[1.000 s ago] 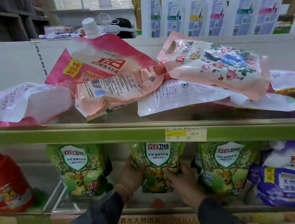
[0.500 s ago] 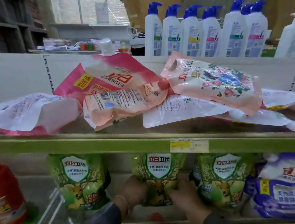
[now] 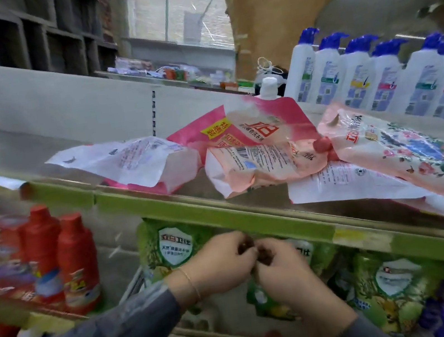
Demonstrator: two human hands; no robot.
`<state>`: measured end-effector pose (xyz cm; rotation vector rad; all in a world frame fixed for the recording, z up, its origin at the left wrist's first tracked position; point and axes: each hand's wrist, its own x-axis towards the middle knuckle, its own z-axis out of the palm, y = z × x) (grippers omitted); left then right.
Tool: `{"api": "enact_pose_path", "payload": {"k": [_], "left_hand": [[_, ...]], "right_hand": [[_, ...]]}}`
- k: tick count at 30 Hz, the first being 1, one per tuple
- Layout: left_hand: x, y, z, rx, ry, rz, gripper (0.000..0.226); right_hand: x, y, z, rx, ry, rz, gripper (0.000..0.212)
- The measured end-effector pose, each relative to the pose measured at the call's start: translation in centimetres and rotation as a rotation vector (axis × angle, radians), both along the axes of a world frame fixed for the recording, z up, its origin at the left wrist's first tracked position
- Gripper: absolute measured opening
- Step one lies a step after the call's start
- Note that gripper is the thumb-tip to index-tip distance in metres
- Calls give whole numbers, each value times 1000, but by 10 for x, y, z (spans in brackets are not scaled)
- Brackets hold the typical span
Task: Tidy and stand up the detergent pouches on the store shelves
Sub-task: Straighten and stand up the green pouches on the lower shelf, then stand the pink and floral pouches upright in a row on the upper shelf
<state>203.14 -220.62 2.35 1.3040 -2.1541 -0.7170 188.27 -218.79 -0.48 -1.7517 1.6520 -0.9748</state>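
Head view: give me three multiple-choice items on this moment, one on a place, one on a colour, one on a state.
1. Where are the left hand and right hand?
A. In front of the green pouches, below the top shelf
B. On the top shelf
C. Out of view

2. What colour are the caps of the white bottles?
A. Red
B. Green
C. Blue

3. How are the pink pouches placed?
A. Standing in a row
B. Lying in a heap
C. Hanging from hooks

Key: 1 A, both hands meet before a green pouch under the shelf edge; 2 C, every pump top is blue; 3 B, they lie flat and overlap.
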Motion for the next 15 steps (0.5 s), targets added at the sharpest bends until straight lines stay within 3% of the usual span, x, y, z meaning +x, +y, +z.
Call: {"api": "enact_pose_path", "payload": {"k": [3, 10, 15], "left_hand": [[17, 4, 6, -78, -14, 9, 26], [57, 17, 35, -378, 165, -15, 15], [92, 3, 62, -507, 245, 13, 14]], "right_hand": [[18, 5, 8, -18, 11, 10, 11], [52, 18, 54, -129, -109, 41, 22], [68, 9, 97, -220, -114, 59, 17]]}}
